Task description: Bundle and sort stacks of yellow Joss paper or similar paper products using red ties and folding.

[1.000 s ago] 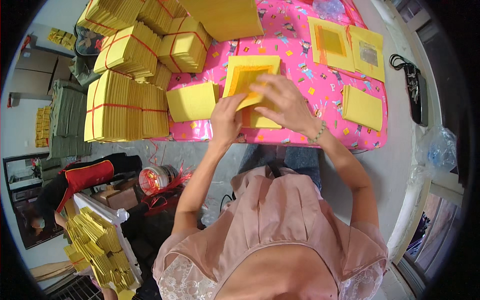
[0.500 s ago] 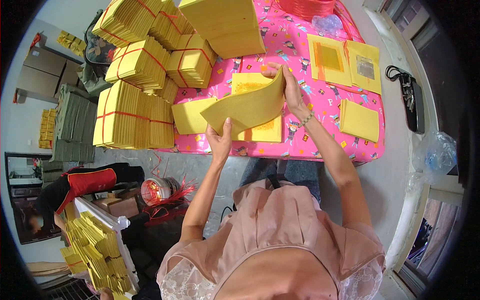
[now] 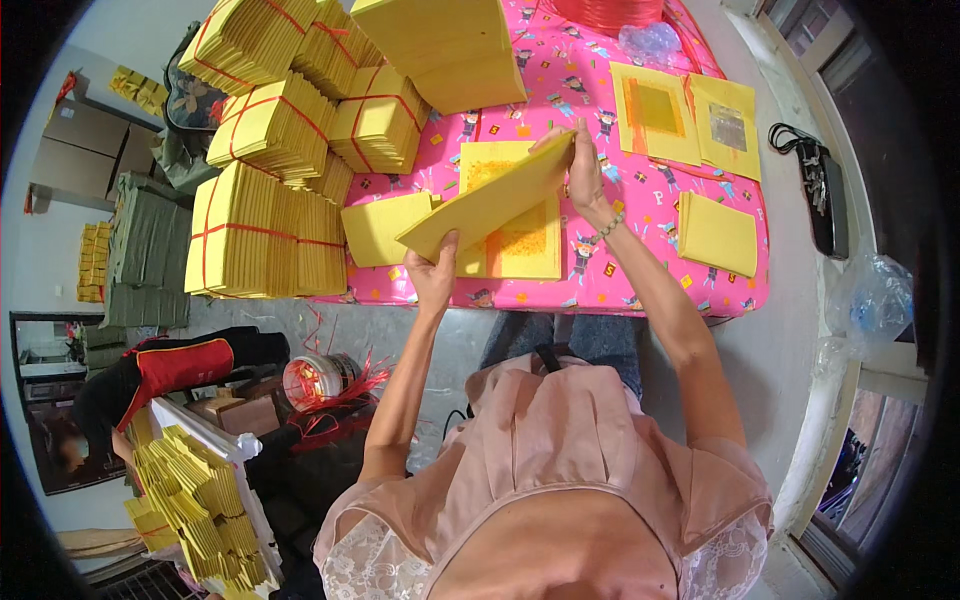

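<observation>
A flat sheaf of yellow paper (image 3: 490, 200) is held slantwise above the table between my two hands. My left hand (image 3: 432, 275) pinches its near left corner, thumb on top. At its far right end, my right hand (image 3: 585, 180), with a beaded bracelet on the wrist, is closed around the edge; some of its fingers are hidden behind the paper. Under the sheaf lies a yellow sheet pile (image 3: 530, 255) with an orange-red printed patch, partly covered. Left of that pile rests plain yellow paper (image 3: 380, 232), close to my left hand.
Bundles of yellow paper tied with red string (image 3: 240, 235) stack up at the table's left. The pink patterned tablecloth (image 3: 700, 285) carries printed sheets (image 3: 652, 112) and a folded yellow pad (image 3: 717, 235) at right. Another person in black and red (image 3: 190, 360) bends at lower left.
The sheaf, bowed before, now looks straighter and flatter, with its upper edge tilted. My hands have shifted only slightly, still gripping both ends.
</observation>
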### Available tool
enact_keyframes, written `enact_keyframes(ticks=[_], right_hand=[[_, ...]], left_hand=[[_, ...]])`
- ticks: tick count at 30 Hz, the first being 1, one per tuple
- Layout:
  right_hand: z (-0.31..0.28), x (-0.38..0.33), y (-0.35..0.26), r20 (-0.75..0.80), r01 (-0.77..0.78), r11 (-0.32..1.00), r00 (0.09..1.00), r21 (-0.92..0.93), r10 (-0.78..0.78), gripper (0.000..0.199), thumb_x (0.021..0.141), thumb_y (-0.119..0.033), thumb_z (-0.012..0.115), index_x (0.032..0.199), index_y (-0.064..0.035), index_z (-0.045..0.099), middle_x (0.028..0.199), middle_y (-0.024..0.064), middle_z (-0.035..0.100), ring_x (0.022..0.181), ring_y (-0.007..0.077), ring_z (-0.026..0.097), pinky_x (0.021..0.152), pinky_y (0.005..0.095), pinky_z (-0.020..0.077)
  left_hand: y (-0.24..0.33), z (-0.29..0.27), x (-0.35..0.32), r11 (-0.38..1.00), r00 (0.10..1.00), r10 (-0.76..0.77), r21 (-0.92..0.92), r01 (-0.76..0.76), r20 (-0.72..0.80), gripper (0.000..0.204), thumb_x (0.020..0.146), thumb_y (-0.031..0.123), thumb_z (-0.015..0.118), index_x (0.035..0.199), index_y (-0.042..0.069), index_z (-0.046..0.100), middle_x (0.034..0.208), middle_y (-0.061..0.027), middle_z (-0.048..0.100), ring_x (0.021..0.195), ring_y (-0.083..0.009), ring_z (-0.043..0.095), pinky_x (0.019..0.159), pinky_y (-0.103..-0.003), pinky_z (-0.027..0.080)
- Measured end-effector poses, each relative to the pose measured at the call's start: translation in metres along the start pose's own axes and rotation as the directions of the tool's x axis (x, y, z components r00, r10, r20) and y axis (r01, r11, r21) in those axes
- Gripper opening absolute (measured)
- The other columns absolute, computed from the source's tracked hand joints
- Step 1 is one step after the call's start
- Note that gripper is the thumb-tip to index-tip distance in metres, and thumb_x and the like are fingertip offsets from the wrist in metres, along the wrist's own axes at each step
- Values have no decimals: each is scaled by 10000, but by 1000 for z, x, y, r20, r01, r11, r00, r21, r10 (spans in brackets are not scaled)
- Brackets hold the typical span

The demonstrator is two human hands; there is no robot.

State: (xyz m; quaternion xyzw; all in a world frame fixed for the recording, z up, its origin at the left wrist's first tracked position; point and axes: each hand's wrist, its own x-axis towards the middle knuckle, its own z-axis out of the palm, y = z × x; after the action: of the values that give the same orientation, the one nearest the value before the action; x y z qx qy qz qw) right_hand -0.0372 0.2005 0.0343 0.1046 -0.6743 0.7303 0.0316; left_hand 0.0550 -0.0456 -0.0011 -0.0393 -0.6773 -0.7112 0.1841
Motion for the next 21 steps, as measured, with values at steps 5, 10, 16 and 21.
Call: enact_keyframes(ticks=[5,10,16,21], right_hand=[[16,1,13,-364,-1,1000,932,3,2,738,1003,-569,198,1053,26,632,980,49,629,926,144,549,882,293,425],[0,2,1,-127,-119,990,984,77,128,604,1020,-511,234,1123,-2,542,1114,69,567,1077,144,524,968,285,410],[34,-21,-5,291,-191,835,956,516,39,471,1011,-447,369,1133,-34,559,1027,62,604,985,142,594,886,280,490],[45,-42,-7,214,-150,884,975,444,58,427,1007,-403,429,1167,-29,557,1050,71,634,975,149,613,876,292,505]], left_hand=[[-17,-11,-3,998,995,-47,45,43,89,111,893,77,669,982,10,662,884,-14,674,785,-81,606,682,-230,490],[1,-9,6,997,987,-34,76,22,158,172,884,139,691,979,0,654,861,-24,672,764,-98,615,646,-244,494],[68,23,21,931,804,-353,92,354,479,292,842,141,723,1061,-26,623,951,-61,673,855,-119,611,754,-278,494],[67,45,23,885,677,-376,29,464,633,406,828,152,744,1163,-11,584,1061,-73,660,957,-141,615,854,-301,496]])
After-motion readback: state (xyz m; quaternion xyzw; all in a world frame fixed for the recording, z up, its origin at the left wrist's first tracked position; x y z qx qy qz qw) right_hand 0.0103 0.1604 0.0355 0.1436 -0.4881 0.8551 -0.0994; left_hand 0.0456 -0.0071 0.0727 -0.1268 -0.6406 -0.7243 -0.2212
